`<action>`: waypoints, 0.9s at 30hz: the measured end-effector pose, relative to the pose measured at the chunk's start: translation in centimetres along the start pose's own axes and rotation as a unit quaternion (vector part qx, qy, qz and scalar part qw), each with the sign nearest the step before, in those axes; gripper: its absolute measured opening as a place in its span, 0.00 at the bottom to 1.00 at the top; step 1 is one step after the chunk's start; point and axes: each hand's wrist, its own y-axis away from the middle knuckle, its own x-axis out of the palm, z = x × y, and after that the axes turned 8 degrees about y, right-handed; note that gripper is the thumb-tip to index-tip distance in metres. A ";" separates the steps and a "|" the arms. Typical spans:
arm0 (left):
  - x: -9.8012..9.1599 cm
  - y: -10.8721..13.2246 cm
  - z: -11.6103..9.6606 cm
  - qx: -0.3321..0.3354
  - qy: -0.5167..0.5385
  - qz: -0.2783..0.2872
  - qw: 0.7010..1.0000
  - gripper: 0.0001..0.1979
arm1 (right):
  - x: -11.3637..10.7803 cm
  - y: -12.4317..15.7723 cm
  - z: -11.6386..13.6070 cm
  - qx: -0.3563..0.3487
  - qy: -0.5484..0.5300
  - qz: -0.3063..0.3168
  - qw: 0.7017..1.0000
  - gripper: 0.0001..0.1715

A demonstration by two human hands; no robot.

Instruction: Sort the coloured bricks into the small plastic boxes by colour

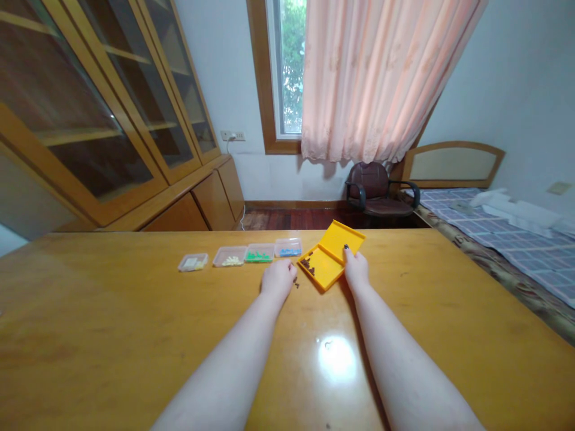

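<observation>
My right hand (pixel 357 269) grips the right side of a yellow hinged box (pixel 327 270), which is tilted with its lid (pixel 344 239) swung up. Small dark brown pieces (pixel 308 264) lie gathered at the left end inside the box. Just left of the box, my left hand (pixel 278 276) is closed, fingers curled together near the tabletop; what they hold, if anything, is hidden. A few loose brown pieces (pixel 296 284) rest on the table beside its fingertips.
Clear plastic trays line up to the left: one with blue pieces (pixel 291 251), one with green pieces (pixel 258 256), one with cream pieces (pixel 232 261), and a smaller lidded-looking case (pixel 193 262). The wooden table (pixel 112 323) ends just behind them; an office chair (pixel 375 188) stands beyond.
</observation>
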 end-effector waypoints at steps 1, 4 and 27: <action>-0.1 -0.1 0.2 0.007 0.017 -0.017 1.000 0.14 | 0.1 0.1 0.0 -0.001 0.000 0.013 1.000 0.26; -0.4 -0.1 0.1 0.069 0.065 -0.042 0.995 0.14 | 0.5 0.3 -0.1 -0.004 -0.007 0.062 0.998 0.27; 0.7 1.5 -2.5 -0.003 -0.107 0.043 0.993 0.14 | -0.1 -0.7 -0.6 0.017 0.010 -0.015 1.000 0.26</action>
